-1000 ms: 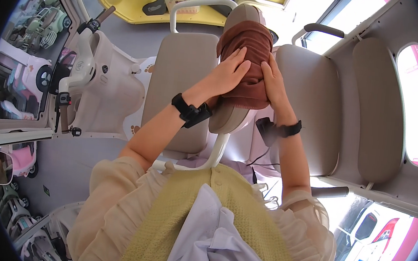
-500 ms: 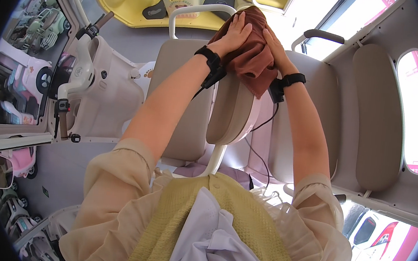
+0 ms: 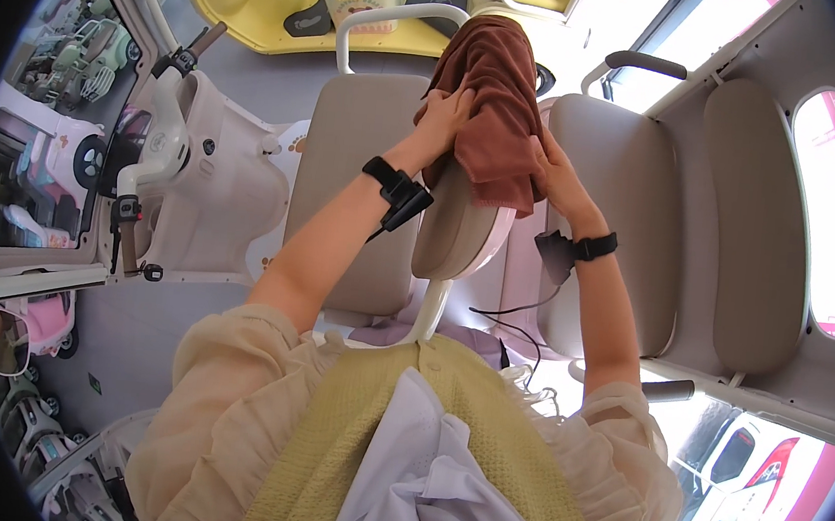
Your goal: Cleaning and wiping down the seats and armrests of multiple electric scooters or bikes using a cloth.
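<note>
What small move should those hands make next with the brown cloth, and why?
Perhaps slide the brown cloth toward the near end of the padded backrest: that end is bare, the cloth covers the far end, and the left fingers and right fingers touch its sides.

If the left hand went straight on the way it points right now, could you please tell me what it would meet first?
The reddish-brown cloth, which the left hand appears to touch; beneath that, probably the padded backrest it drapes over, though depth is hard to judge.

Brown cloth (image 3: 498, 98) hides much of the middle backrest (image 3: 454, 229).
</note>
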Tool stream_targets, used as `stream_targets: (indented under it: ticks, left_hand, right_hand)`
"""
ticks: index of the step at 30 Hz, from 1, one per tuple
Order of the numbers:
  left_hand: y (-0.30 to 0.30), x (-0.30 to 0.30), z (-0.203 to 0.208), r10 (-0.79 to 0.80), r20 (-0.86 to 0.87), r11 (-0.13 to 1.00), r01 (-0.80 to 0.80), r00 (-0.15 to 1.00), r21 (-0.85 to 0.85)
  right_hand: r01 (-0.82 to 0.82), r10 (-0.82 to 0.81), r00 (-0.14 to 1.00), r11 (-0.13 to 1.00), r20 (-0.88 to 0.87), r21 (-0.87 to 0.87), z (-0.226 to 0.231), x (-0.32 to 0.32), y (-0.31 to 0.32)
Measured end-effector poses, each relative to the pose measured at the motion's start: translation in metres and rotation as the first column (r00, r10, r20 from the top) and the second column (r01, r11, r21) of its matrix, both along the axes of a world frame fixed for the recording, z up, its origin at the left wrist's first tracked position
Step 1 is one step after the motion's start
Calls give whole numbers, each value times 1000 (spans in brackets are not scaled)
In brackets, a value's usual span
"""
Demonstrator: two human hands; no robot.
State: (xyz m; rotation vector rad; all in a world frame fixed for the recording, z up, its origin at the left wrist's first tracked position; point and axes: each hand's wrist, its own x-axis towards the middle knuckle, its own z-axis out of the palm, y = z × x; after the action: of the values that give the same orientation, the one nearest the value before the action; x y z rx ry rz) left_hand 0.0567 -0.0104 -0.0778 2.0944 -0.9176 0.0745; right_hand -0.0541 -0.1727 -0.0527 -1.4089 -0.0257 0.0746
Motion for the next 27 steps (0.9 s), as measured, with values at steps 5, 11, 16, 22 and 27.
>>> stream_targets:
  ticks: [5, 11, 16, 22, 27]
  left_hand:
    - [36, -46, 53, -113, -424, 986, 153, 899, 63]
    - [85, -102, 84, -390, -398, 894, 444, 830, 51]
    - [69, -97, 53, -137, -90, 990, 140, 986, 29]
    - [21, -74, 33, -214, -493, 945, 52, 843, -321]
    - [11, -43, 38, -162, -485, 981, 87, 860, -172]
  right_hand:
    - [-6, 14, 998, 993, 61, -120, -2, -40, 8]
    - [-234, 235, 971, 924, -34, -303, -2, -106, 11]
    - [-80, 81, 996, 996, 33, -42, -13, -99, 37]
    - [246, -224, 966, 948, 130, -201, 5, -42, 52]
    - [297, -259, 948, 929, 186, -222, 6, -5, 38]
